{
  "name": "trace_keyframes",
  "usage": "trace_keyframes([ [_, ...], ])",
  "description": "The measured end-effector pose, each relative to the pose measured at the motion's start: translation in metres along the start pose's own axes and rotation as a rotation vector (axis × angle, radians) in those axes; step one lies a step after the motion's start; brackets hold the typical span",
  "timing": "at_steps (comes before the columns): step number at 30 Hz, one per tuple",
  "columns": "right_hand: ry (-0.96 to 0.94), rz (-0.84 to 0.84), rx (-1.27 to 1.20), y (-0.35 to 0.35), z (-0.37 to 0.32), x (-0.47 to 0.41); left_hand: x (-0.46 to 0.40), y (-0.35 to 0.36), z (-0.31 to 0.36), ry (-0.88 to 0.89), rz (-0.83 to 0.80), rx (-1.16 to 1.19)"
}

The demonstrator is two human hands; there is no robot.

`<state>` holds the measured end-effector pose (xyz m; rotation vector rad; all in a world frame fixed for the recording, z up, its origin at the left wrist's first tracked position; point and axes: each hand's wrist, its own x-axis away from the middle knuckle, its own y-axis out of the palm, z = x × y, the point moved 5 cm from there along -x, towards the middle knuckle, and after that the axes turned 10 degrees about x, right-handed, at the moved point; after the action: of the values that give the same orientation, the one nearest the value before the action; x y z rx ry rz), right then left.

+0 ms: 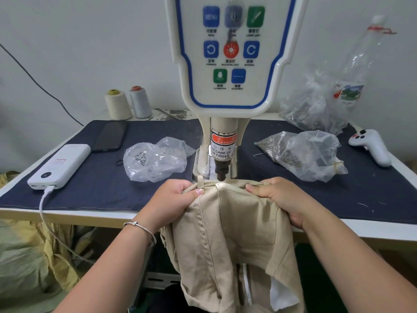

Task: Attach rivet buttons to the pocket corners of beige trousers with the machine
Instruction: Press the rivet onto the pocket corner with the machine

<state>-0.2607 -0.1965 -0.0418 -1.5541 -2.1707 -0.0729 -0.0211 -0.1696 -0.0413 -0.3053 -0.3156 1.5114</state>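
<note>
Beige twill trousers drape over the desk's front edge, their waistband tucked under the machine's dark metal punch. The left hand pinches the folded fabric beside a belt loop; the right hand grips the bunched cloth opposite. Crinkled clear plastic bags of small metal pieces lie on the dark denim mat either side.

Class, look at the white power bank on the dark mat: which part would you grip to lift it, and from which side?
Grip the power bank across its long side edges near the middle, from above. It lies flat, and a cable plugs into its near end.
</note>
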Motion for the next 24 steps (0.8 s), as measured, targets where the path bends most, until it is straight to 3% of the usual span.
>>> trace_keyframes([
  [14,-0.027,-0.027,-0.033,0.003,-0.003,0.006,0.004,0.000,0.004,0.000,-0.009,0.079],
  [19,-0.148,-0.071,-0.205,0.014,-0.023,0.027,0.019,0.005,0.015,0.037,-0.028,0.355],
  [24,-0.142,-0.153,-0.346,0.026,-0.034,0.054,0.041,0.007,0.020,0.029,-0.066,0.550],
])
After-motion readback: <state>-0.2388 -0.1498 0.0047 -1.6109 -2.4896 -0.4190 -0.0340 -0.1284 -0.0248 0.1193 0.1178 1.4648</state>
